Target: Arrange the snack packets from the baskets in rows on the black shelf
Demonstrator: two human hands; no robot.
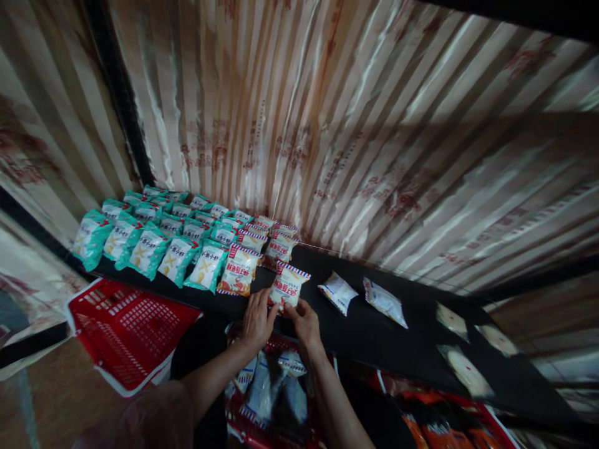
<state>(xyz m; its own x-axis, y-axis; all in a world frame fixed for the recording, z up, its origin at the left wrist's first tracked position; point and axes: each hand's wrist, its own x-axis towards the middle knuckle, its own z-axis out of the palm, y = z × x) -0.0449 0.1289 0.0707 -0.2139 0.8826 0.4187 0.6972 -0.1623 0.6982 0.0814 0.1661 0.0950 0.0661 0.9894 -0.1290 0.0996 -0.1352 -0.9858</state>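
Observation:
A white snack bag with red print and a red-and-blue striped edge stands upright near the shelf's front edge. My left hand grips its lower left side, fingers curled and thumb low at the front. At its lower right corner my right hand pinches the same bag. Left of it is a matching striped bag, close to my left fingertips. Behind the held bag stands another striped bag. Rows of teal-and-white snack bags fill the left part of the shelf.
The black shelf carries two white packets and several pale flat packets on the right. Below are a red basket, a basket of striped bags and orange packages. A pleated printed curtain hangs behind.

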